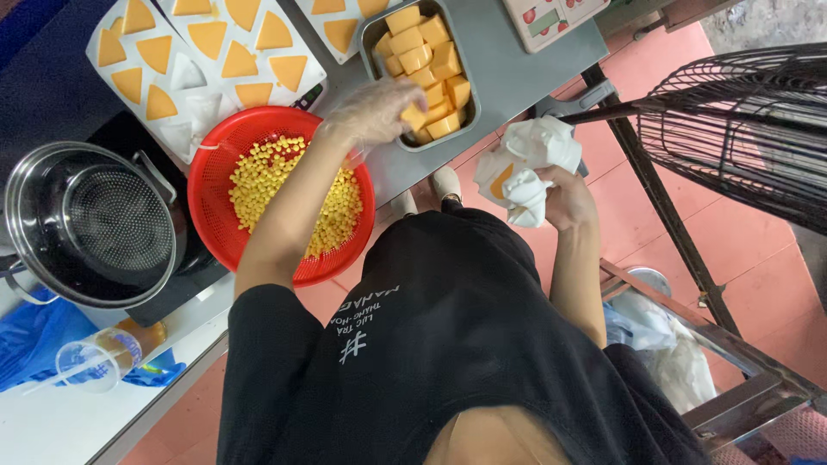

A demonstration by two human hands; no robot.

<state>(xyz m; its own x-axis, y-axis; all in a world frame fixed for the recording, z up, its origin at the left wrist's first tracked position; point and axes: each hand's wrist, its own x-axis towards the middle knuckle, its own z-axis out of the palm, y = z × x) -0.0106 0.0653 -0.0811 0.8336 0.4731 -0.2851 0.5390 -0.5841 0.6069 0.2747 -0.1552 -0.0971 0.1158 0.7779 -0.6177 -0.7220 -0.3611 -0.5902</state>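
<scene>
Pink tiled floor [758, 284] (black wire fan [741, 120] standing right)

One red colander [215, 194] of yellow kernels, one steel pot [86, 226], one metal tray [376, 34] of orange cubes. Three white moulds [185, 73] with triangular orange pieces. One plastic cup [95, 362], one wire fan guard [732, 120].

A grey surface [508, 60] carries a metal tray [370, 39] of orange cubes, white moulds [185, 73] with triangular orange pieces, a red basket [215, 172] of yellow kernels and, at the far edge, a printed box [551, 17]; beside them stands a steel pot [90, 224] on a black base [172, 297]. A lower white surface [60, 422] holds a plastic cup [95, 362] and a blue bag [34, 336]; the floor [637, 224] is pink tile.
</scene>
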